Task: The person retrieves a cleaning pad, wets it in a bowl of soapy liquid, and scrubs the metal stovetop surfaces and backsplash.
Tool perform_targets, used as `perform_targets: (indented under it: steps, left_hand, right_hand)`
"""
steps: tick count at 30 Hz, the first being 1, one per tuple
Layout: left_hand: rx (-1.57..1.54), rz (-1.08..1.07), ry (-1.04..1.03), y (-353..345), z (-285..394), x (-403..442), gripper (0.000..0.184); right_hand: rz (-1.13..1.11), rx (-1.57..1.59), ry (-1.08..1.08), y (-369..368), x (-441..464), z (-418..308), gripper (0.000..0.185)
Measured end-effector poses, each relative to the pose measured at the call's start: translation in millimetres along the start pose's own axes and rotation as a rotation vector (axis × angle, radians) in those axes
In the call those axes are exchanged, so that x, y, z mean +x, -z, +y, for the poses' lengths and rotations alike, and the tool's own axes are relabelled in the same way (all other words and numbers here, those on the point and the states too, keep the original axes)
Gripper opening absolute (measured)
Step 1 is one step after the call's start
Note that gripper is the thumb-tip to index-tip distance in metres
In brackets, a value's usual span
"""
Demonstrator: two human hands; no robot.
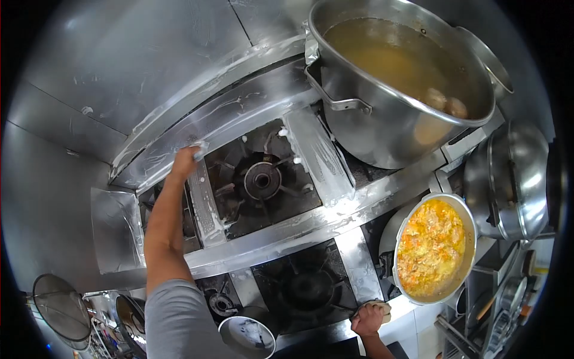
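Note:
My left hand (pixel 186 160) reaches far over the stove and is closed around a small whitish, foamy pad (pixel 202 149), pressed to the steel ledge behind the burners. The pad's exact kind is hard to make out. White suds streak the ledge (pixel 239 106) and the steel strip (pixel 320 158) between burners. Just right of my left hand is a bare gas burner (pixel 262 180). My right hand (pixel 366 318) grips a folded beige cloth (pixel 383 309) at the stove's front edge, below a pot of orange-yellow food (pixel 431 248).
A big stockpot (pixel 376 128) of yellowish liquid stands at the back right. Steel pans (pixel 508 179) are stacked at the far right. A white-rimmed container (pixel 248 336) sits at the front by my left arm. A round mesh strainer (pixel 60 305) hangs lower left.

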State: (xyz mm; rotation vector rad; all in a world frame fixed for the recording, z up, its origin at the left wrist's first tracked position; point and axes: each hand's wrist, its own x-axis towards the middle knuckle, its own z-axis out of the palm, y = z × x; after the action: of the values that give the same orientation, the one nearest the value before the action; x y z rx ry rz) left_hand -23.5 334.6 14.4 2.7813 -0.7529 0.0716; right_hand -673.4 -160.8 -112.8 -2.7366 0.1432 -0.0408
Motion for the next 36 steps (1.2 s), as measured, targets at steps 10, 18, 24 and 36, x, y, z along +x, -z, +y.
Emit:
perform_targets:
  steps: [10,18,24,36]
  left_hand:
    - [0.172,-0.042,-0.103,-24.5,56.8,59.1,0.044]
    - [0.044,0.082,-0.106,-68.1,112.7,105.5,0.050]
    - [-0.089,0.012,-0.163,-90.8,196.3,188.9,0.047]
    - [0.182,0.071,0.450,-15.9,76.9,-91.8,0.045]
  right_hand:
    - [0.041,-0.022,0.044,-5.5,-1.7,1.7,0.020]
    - [0.028,-0.018,0.016,-3.1,0.1,-3.2,0.019]
    - [0.065,-0.035,0.031,-4.5,0.6,-1.8,0.020]
    - [0.055,0.007,-0.016,1.6,2.5,-4.1,0.019]
